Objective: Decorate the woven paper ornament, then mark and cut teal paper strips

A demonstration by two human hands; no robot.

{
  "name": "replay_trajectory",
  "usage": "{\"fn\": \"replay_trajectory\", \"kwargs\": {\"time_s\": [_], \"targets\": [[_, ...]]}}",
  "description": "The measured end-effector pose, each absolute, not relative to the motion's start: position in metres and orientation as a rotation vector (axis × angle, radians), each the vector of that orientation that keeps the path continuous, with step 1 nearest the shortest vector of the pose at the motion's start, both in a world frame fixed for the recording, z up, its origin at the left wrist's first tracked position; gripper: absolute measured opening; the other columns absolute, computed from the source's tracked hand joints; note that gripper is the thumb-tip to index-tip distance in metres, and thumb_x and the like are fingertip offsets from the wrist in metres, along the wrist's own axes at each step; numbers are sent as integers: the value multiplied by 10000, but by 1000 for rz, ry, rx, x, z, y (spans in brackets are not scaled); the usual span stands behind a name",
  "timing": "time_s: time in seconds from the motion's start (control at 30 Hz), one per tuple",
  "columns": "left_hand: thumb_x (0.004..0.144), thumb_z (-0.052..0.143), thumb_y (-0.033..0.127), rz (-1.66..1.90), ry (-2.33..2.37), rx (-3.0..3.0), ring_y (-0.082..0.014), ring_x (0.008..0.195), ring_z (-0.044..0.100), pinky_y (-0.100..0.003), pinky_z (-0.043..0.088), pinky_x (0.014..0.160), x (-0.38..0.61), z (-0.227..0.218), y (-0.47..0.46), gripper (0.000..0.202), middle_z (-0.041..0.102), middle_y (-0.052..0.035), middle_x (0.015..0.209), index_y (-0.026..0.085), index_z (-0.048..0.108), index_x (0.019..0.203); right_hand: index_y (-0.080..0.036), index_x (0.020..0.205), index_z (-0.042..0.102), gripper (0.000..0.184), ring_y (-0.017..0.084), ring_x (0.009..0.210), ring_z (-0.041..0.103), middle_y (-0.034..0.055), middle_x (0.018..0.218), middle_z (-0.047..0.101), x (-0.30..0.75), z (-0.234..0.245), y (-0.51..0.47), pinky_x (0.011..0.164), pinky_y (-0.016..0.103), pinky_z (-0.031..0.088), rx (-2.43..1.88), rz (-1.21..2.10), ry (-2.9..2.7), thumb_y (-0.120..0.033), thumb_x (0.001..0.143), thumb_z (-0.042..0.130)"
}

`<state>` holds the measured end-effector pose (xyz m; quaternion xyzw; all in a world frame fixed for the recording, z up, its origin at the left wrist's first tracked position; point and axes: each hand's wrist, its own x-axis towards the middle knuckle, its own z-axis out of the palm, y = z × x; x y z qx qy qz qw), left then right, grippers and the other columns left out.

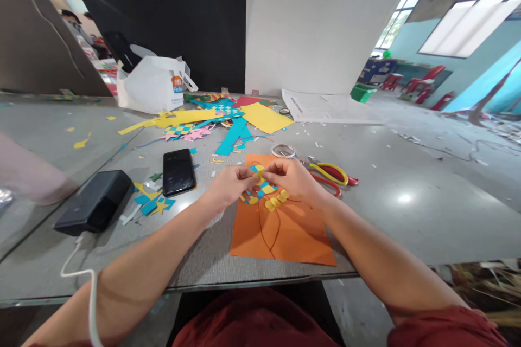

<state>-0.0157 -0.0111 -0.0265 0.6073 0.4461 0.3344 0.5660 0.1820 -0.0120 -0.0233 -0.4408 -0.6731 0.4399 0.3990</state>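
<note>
Pinching woven paper [264,190], fingertips [245,173] hiding its middle

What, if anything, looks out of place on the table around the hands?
Cut paper scraps lie strewn across the grey table, with a black smartphone among them. A thin dark thread also sprawls loosely over the orange paper sheet.

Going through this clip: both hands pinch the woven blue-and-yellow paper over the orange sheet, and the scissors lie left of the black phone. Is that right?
No: the scissors lie right of the orange sheet, not left of the black phone, as the head view shows. The left hand and right hand do pinch the woven paper over the sheet.
</note>
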Motion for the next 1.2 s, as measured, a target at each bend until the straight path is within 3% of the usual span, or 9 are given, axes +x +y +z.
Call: {"fn": "replay_trajectory", "kwargs": {"time_s": [0.5,0.7,1.2], "targets": [[780,815,346,809,1086,1396,-149,574,673,-237,535,516,-17,-28,-10,230,724,-58,673,158,700,711,-177,733,673,319,128,576,595,1,644,683,186,-27,-8,542,252,462,-1144,1172,-1673,-457,724,824],[732,848,378,861,1089,1416,-163,626,688,-248,543,509,-18,-27,-10,282,727,-44,746,162,719,860,-168,754,684,293,120,580,596,-3,645,684,184,-24,-10,553,244,466,-1162,1179,-1639,-419,713,829],[731,831,369,739,1054,1430,-144,576,650,-229,511,503,-19,-18,-13,242,720,-47,665,185,687,667,-167,759,691,350,115,564,602,-10,655,687,187,-18,-11,554,240,498,-1120,1226,-1604,-485,724,835]]}}
